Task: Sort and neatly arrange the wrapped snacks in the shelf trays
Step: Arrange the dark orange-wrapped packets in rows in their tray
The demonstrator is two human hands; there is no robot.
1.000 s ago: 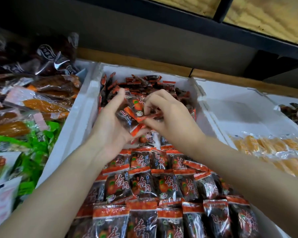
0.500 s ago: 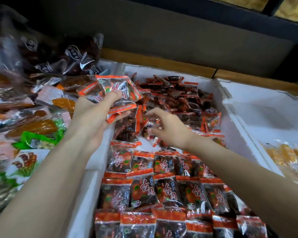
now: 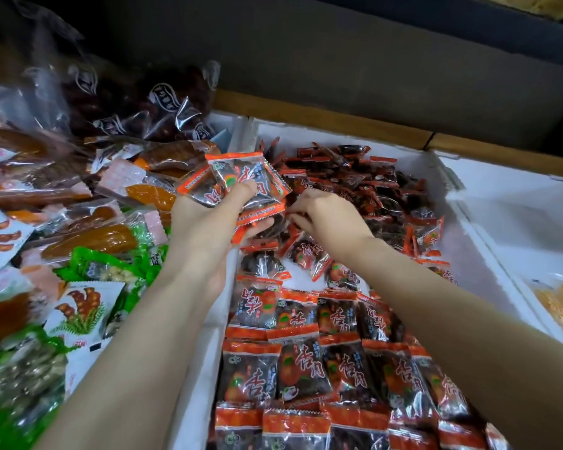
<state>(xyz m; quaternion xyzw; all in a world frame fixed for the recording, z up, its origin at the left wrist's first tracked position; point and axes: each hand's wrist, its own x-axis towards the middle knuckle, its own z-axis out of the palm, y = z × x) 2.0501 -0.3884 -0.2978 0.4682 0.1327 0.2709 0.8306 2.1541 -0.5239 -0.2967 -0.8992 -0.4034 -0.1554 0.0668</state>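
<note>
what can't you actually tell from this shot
Head view only:
- Fingertips of the right hand curl down into the loose pile; the hand's back hides whether they pinch a packet.
- How many are in the stack of packets held by the left hand: they overlap.
- The yellow snacks: cut off by the right edge.
- The bottom-left packets: blurred, print unreadable.

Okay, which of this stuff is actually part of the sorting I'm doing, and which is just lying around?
In the job: left hand holding a stack of red-and-black packets; right hand at the loose pile; neat rows in front; white tray.
Just lying about: mixed snacks to the left; dark packets behind them; yellow packets to the right.
</note>
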